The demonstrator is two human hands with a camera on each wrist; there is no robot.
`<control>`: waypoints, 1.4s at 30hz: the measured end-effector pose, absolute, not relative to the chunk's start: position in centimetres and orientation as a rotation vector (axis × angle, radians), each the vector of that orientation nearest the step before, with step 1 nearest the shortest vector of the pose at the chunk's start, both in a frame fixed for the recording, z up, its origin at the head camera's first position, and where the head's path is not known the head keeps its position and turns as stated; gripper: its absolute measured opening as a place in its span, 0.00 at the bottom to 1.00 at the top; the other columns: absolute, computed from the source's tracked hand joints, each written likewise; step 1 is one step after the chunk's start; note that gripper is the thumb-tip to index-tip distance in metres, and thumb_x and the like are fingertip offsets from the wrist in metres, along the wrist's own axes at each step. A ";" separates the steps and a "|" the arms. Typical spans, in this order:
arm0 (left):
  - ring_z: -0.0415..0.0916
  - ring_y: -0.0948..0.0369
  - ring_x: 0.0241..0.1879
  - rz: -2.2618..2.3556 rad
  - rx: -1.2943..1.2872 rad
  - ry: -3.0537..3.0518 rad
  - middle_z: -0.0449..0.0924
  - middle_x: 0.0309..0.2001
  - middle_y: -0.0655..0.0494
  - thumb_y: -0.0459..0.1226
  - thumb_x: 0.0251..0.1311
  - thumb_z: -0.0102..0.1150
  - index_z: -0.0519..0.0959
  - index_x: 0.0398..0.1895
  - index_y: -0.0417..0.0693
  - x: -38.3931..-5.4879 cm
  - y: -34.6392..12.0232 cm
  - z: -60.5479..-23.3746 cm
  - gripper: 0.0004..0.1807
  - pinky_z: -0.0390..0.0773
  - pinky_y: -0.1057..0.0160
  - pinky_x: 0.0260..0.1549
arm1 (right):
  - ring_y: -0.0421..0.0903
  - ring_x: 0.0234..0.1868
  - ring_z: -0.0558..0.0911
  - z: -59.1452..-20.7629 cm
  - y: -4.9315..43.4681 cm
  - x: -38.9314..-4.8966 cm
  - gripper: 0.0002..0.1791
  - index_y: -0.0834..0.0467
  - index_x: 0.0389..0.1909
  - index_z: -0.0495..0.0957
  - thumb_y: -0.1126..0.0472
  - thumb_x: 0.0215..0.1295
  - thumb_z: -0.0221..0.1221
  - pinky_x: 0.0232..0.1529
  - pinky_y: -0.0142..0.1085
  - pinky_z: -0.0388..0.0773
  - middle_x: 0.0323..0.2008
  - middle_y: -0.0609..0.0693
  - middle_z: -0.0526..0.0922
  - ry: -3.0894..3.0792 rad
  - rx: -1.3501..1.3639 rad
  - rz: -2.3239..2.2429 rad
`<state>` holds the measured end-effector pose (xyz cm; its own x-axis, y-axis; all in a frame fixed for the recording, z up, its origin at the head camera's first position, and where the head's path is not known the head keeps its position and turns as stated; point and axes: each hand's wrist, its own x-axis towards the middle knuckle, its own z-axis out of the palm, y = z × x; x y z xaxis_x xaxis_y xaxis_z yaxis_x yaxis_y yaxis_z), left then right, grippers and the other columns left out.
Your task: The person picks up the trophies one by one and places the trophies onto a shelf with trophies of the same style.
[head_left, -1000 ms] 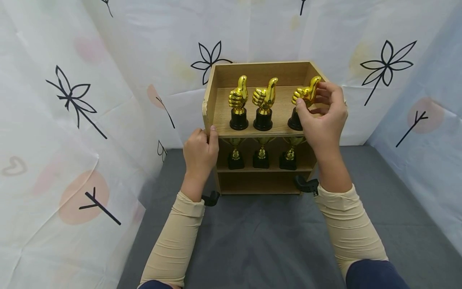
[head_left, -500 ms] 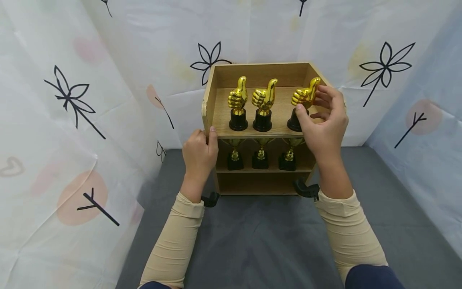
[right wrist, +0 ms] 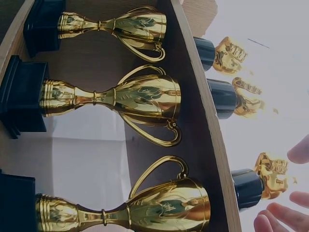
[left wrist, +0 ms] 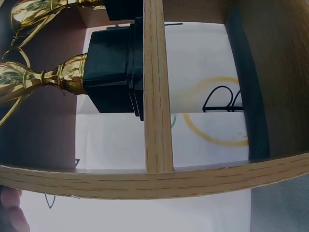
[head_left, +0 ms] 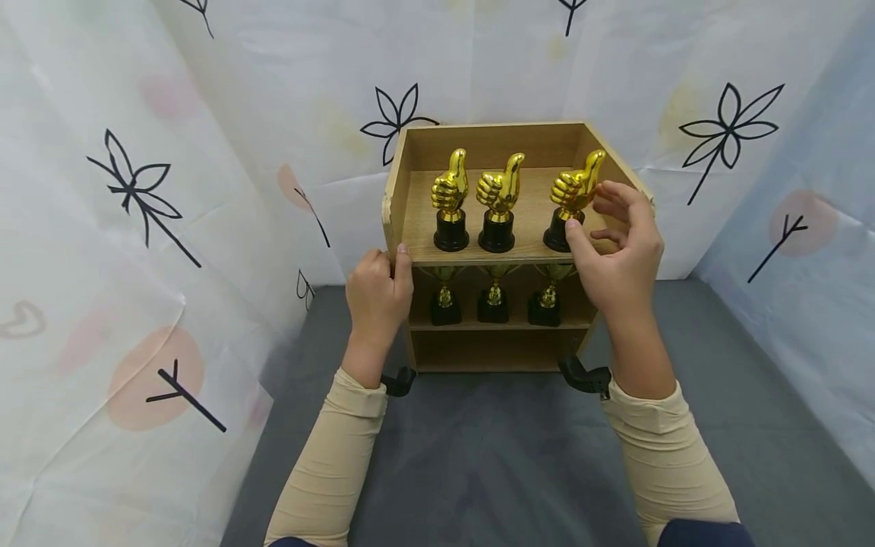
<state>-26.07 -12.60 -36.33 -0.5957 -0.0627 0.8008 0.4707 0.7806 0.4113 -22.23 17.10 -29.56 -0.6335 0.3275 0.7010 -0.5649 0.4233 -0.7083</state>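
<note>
Three gold thumbs-up trophies stand on the top shelf of a small wooden shelf unit [head_left: 499, 368]: a left one [head_left: 450, 199], a middle one [head_left: 497, 201] and a right one [head_left: 569, 199]. My right hand [head_left: 622, 251] is beside the right trophy, thumb near its black base and fingers loosely bent behind it. In the right wrist view a gap shows between the fingertips [right wrist: 289, 212] and that trophy. My left hand [head_left: 379, 292] grips the unit's left side panel, thumb up along the front edge; only some of its fingers show in the left wrist view.
Three gold cup trophies on black bases, one of them the middle cup [right wrist: 145, 99], stand on the shelf below. The lowest compartment [head_left: 495, 351] lies under them. Grey cloth [head_left: 492, 456] covers the table, and patterned white curtain [head_left: 328, 91] hangs behind.
The right hand has lowered slightly and its fingers have come away from the right trophy, which now stands more upright. The left hand keeps its hold on the shelf unit.
</note>
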 end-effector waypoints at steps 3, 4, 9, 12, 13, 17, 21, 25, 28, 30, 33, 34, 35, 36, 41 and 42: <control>0.50 0.58 0.14 -0.774 -0.300 -2.093 0.58 0.16 0.52 0.46 0.81 0.44 0.62 0.08 0.49 -26.0 -12.6 -36.6 0.34 0.53 0.58 0.15 | 0.49 0.60 0.83 -29.9 17.3 -21.8 0.29 0.62 0.66 0.78 0.66 0.63 0.70 0.48 0.26 0.78 0.63 0.53 0.83 -1.838 0.226 1.313; 0.50 0.58 0.14 -0.777 -0.298 -2.093 0.58 0.16 0.52 0.47 0.81 0.44 0.62 0.08 0.49 -26.0 -12.6 -36.6 0.34 0.53 0.58 0.15 | 0.49 0.60 0.83 -30.0 17.3 -21.7 0.29 0.62 0.65 0.78 0.66 0.63 0.70 0.48 0.26 0.78 0.63 0.53 0.83 -1.838 0.235 1.305; 0.50 0.58 0.15 -0.778 -0.289 -2.085 0.59 0.17 0.52 0.47 0.81 0.45 0.62 0.08 0.49 -26.0 -12.6 -36.7 0.34 0.53 0.58 0.15 | 0.49 0.60 0.83 -30.3 17.6 -21.0 0.29 0.62 0.66 0.79 0.67 0.64 0.69 0.51 0.27 0.77 0.64 0.52 0.84 -1.858 0.283 1.269; 0.51 0.58 0.15 -0.776 -0.294 -2.082 0.60 0.17 0.51 0.47 0.80 0.44 0.63 0.08 0.49 -26.1 -12.6 -36.7 0.34 0.53 0.58 0.15 | 0.49 0.60 0.83 -30.5 17.8 -20.6 0.29 0.62 0.67 0.79 0.68 0.63 0.69 0.53 0.27 0.77 0.65 0.52 0.84 -1.879 0.304 1.259; 0.52 0.57 0.15 -0.777 -0.294 -2.079 0.60 0.17 0.51 0.47 0.80 0.44 0.63 0.08 0.49 -26.1 -12.6 -36.7 0.34 0.53 0.58 0.15 | 0.49 0.60 0.82 -30.6 17.9 -20.4 0.30 0.62 0.67 0.78 0.68 0.63 0.69 0.53 0.27 0.76 0.65 0.52 0.83 -1.887 0.306 1.255; 0.54 0.55 0.15 -0.781 -0.292 -2.080 0.63 0.17 0.49 0.48 0.80 0.43 0.65 0.09 0.48 -26.2 -12.6 -36.8 0.34 0.54 0.57 0.16 | 0.42 0.60 0.82 -31.0 18.2 -19.8 0.29 0.60 0.67 0.79 0.69 0.63 0.69 0.55 0.26 0.76 0.64 0.53 0.83 -1.916 0.304 1.239; 0.58 0.53 0.16 -0.794 -0.264 -2.084 0.66 0.18 0.47 0.49 0.80 0.43 0.69 0.11 0.46 -26.1 -12.6 -36.9 0.34 0.58 0.56 0.17 | 0.36 0.59 0.81 -31.4 18.6 -19.4 0.27 0.61 0.64 0.82 0.70 0.62 0.69 0.54 0.26 0.77 0.60 0.54 0.84 -1.915 0.328 1.233; 0.61 0.52 0.17 -0.805 -0.224 -2.084 0.68 0.19 0.47 0.51 0.80 0.44 0.74 0.12 0.43 -25.8 -12.4 -37.0 0.35 0.60 0.55 0.18 | 0.35 0.58 0.81 -31.9 19.1 -19.2 0.25 0.63 0.62 0.83 0.71 0.62 0.69 0.54 0.27 0.79 0.57 0.56 0.85 -1.898 0.382 1.203; 0.62 0.51 0.17 -0.806 -0.208 -2.089 0.69 0.19 0.46 0.52 0.80 0.44 0.77 0.15 0.42 -25.6 -12.3 -37.1 0.35 0.61 0.54 0.18 | 0.33 0.57 0.81 -32.3 19.6 -19.0 0.24 0.65 0.60 0.83 0.72 0.60 0.69 0.56 0.26 0.78 0.55 0.61 0.86 -1.898 0.408 1.163; 0.64 0.50 0.17 -0.803 -0.205 -2.094 0.71 0.21 0.46 0.53 0.81 0.45 0.79 0.16 0.41 -25.5 -12.3 -37.2 0.36 0.64 0.52 0.17 | 0.30 0.57 0.80 -32.6 19.8 -18.9 0.24 0.66 0.58 0.84 0.73 0.58 0.70 0.57 0.25 0.77 0.54 0.61 0.86 -1.895 0.401 1.136; 0.74 0.48 0.21 -0.785 -0.207 -2.097 0.79 0.27 0.44 0.54 0.81 0.45 0.85 0.22 0.40 -25.4 -12.3 -37.3 0.35 0.72 0.49 0.19 | 0.26 0.55 0.78 -33.1 20.3 -18.7 0.23 0.67 0.56 0.84 0.74 0.56 0.70 0.59 0.25 0.73 0.54 0.62 0.87 -1.892 0.375 1.096; 0.76 0.47 0.22 -0.783 -0.204 -2.096 0.81 0.29 0.43 0.55 0.81 0.45 0.86 0.23 0.39 -25.4 -12.3 -37.3 0.35 0.74 0.47 0.20 | 0.25 0.55 0.78 -33.3 20.4 -18.7 0.23 0.67 0.55 0.84 0.74 0.56 0.70 0.60 0.25 0.71 0.54 0.62 0.87 -1.896 0.365 1.082; 0.78 0.47 0.24 -0.785 -0.200 -2.094 0.83 0.32 0.43 0.55 0.81 0.46 0.87 0.25 0.39 -25.3 -12.3 -37.3 0.35 0.77 0.47 0.21 | 0.24 0.55 0.77 -33.4 20.5 -18.6 0.23 0.67 0.55 0.84 0.75 0.55 0.70 0.60 0.25 0.71 0.54 0.62 0.87 -1.894 0.357 1.074; 0.80 0.47 0.26 -0.787 -0.198 -2.091 0.84 0.34 0.43 0.55 0.81 0.46 0.88 0.27 0.39 -25.3 -12.4 -37.3 0.35 0.78 0.46 0.22 | 0.24 0.55 0.77 -33.6 20.7 -18.6 0.23 0.67 0.55 0.84 0.75 0.55 0.70 0.60 0.25 0.70 0.54 0.63 0.87 -1.898 0.353 1.065; 0.81 0.51 0.27 -0.810 -0.193 -2.093 0.83 0.35 0.45 0.56 0.80 0.48 0.89 0.30 0.40 -25.0 -12.7 -37.6 0.34 0.79 0.48 0.25 | 0.26 0.55 0.77 -34.4 21.2 -18.2 0.23 0.66 0.54 0.85 0.74 0.55 0.71 0.58 0.25 0.68 0.53 0.63 0.87 -1.917 0.367 1.033; 0.81 0.51 0.27 -0.812 -0.198 -2.093 0.83 0.35 0.45 0.56 0.80 0.48 0.90 0.31 0.40 -24.9 -12.8 -37.6 0.33 0.80 0.48 0.25 | 0.27 0.55 0.77 -34.5 21.3 -18.1 0.23 0.66 0.54 0.85 0.74 0.55 0.71 0.58 0.25 0.68 0.53 0.63 0.87 -1.919 0.372 1.029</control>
